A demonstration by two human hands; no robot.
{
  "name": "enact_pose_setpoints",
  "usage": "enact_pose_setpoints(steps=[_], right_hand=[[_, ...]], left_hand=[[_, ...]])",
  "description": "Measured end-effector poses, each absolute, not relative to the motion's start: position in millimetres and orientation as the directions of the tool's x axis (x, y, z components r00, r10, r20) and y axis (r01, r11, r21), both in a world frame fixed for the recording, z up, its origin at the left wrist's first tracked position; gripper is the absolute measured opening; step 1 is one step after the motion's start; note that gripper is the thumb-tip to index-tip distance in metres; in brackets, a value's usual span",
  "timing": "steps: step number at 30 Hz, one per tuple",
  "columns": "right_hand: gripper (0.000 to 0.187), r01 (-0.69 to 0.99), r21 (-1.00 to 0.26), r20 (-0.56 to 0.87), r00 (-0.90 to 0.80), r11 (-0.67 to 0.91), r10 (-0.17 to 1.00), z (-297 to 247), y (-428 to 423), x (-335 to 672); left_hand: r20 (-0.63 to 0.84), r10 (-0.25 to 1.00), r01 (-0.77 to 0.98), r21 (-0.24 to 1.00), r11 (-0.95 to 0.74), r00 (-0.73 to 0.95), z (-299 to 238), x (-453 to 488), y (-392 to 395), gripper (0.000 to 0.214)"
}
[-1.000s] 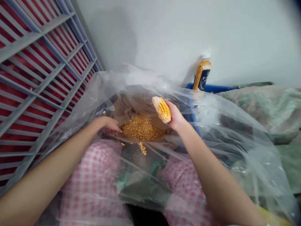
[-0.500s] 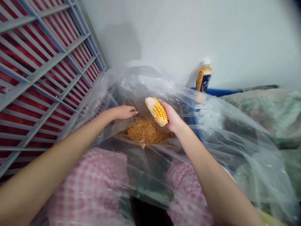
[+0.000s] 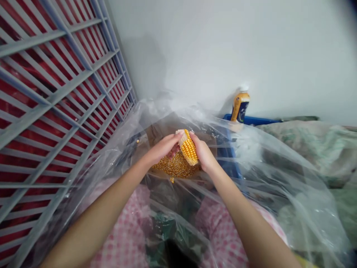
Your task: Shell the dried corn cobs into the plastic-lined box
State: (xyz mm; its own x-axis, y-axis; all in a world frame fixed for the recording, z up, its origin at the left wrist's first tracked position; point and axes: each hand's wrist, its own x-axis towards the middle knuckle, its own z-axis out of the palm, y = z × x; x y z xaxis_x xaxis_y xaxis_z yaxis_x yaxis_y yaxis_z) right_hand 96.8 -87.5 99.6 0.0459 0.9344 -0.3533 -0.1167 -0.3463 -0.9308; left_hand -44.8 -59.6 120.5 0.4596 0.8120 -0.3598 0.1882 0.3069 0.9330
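A partly stripped corn cob [image 3: 189, 148] is tilted over the mouth of the plastic bag, with yellow kernels on its right side and bare pale core at its upper left. My right hand [image 3: 203, 152] grips it from the right. From the left, my left hand [image 3: 166, 146] closes on the bare end with the thumb on top; its other fingers curl underneath and are partly hidden. Below both hands lies a heap of loose corn kernels [image 3: 178, 168] inside the clear plastic bag [image 3: 279, 163], which spreads wide on both sides.
A slatted plastic crate [image 3: 64, 78] with red material behind it stands at the left. A bottle with a white cap [image 3: 240, 106] stands by the wall near a blue bin edge [image 3: 259, 121]. Pale patterned sacking [image 3: 315, 143] lies at the right.
My left hand has come rightward from the bag's left side and taken hold of the cob. The view has shifted slightly; my right hand still holds the cob.
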Motion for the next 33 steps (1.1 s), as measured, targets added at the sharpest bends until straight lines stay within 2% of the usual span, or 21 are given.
enact_pose_setpoints(steps=[4,10,15,20,24,28,33], right_hand=[[0.06,-0.072,-0.937,-0.347,0.085,-0.342,0.934,96.1,-88.3,98.1],[0.06,0.029,-0.933,-0.352,0.134,-0.359,0.926,93.2,-87.7,102.6],[0.061,0.064,-0.928,-0.357,0.127,-0.367,0.925,93.4,-87.5,103.0],[0.064,0.061,-0.94,-0.326,0.13,-0.336,0.936,94.6,-88.0,102.8],[0.062,0.145,-0.948,-0.259,0.156,-0.282,0.953,95.1,-90.0,101.9],[0.058,0.292,-0.922,-0.207,0.187,-0.256,0.96,100.6,-92.5,100.5],[0.058,0.337,-0.909,-0.188,0.195,-0.246,0.963,105.9,-92.7,101.8]], left_hand=[[-0.266,0.812,0.22,0.96,0.174,0.52,119.8,-43.4,-60.5,0.043],[-0.244,0.833,0.216,0.964,0.154,0.496,103.0,-36.5,-59.6,0.033],[-0.285,0.816,0.203,0.957,0.209,0.503,101.0,-36.5,-59.5,0.032],[-0.38,0.74,0.187,0.924,0.334,0.554,109.0,-45.3,-51.0,0.05],[-0.309,0.798,0.292,0.94,0.175,0.517,110.2,-51.2,-48.4,0.046],[-0.364,0.744,0.406,0.904,0.135,0.561,110.8,-52.7,-50.9,0.049],[-0.309,0.741,0.318,0.938,0.135,0.597,106.8,-48.2,-54.3,0.045]])
